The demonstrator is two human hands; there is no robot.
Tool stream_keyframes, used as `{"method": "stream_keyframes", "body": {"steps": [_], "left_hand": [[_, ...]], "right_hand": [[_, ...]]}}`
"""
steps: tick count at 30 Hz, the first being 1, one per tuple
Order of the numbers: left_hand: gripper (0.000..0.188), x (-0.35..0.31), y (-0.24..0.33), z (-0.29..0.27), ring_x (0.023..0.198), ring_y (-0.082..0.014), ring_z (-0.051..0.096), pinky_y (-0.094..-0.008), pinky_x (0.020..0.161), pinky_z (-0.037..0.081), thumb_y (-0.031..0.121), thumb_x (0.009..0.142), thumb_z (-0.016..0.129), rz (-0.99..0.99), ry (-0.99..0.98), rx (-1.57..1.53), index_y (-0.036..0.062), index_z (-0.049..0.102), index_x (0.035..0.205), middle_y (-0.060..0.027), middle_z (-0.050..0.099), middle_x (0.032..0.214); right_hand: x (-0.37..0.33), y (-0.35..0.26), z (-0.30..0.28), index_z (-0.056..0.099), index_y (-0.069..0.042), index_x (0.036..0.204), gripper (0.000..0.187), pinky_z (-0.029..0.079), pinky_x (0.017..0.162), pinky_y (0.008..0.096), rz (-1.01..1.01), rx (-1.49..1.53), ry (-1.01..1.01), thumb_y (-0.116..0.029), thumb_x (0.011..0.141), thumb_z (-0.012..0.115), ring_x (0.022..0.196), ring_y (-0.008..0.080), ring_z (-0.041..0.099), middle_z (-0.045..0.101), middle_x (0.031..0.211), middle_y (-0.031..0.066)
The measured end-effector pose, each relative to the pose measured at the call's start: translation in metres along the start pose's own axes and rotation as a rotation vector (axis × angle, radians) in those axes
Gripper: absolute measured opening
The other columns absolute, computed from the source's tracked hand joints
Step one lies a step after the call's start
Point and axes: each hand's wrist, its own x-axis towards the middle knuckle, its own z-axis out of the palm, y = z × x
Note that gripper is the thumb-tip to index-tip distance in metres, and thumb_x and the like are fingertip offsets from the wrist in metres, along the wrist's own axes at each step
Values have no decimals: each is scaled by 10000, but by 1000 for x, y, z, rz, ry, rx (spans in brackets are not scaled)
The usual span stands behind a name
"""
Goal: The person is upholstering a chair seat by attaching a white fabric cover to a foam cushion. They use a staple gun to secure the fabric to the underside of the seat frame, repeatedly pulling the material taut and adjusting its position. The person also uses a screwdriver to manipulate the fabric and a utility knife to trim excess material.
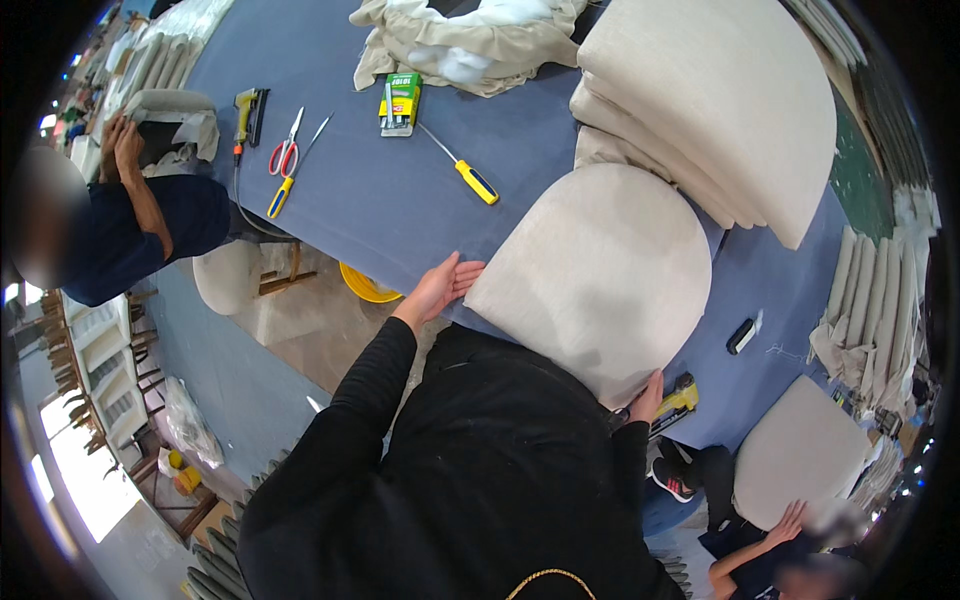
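A beige upholstered seat cushion (600, 270), rounded at its far end, lies on the blue-covered table in front of me. At its left corner my left hand (440, 290) rests with fingers stretched out and touching the edge. My right hand (647, 402) grips the cushion's near right edge; some of its fingers are hidden. Just right of that hand is a yellow and black staple gun (677, 402). A stack of similar beige cushions (710, 90) stands beyond the seat cushion, close to its far edge.
A yellow-handled screwdriver (476, 182), green box (400, 103), red-handled scissors (285, 157), an awl (282, 197) and another staple gun (248, 120) lie on the table (360, 200). Beige fabric with white stuffing (465, 55) sits at the back. Co-workers handle cushions at left and lower right.
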Motion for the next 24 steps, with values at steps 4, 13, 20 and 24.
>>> {"method": "stream_keyframes", "body": {"steps": [4,13,20,24], "left_hand": [[555,8,26,24,1031,-137,696,-335,953,539,414,1204,388,1,104,206,40,642,1526,-40,763,1161],[582,-92,134,286,1211,-319,693,-439,1031,566,25,967,677,1169,-482,1249,162,660,1533,-149,701,1348],[516,-49,163,414,1451,-264,595,-565,1209,448,63,871,763,1745,-817,2085,241,714,1352,-20,689,1464],[464,-119,184,430,1241,-264,701,-501,1095,511,166,785,828,1532,-773,2240,183,749,1242,-36,770,1223]], "right_hand": [[-1,-2,13,477,42,1651,717,390,1241,373,-72,-52,41,-461,1158,612,1468,250,536,586,1615,156],[36,-3,-24,573,18,1575,748,543,1130,395,84,423,-302,-602,1170,464,1301,275,703,701,1481,171],[32,-23,-18,586,-9,1579,719,544,1135,397,100,368,-354,-586,1162,485,1309,260,704,706,1484,175],[2,-52,-44,439,-43,1688,740,471,1220,468,-2,499,-600,-575,1173,448,1441,334,610,566,1653,188]]}}
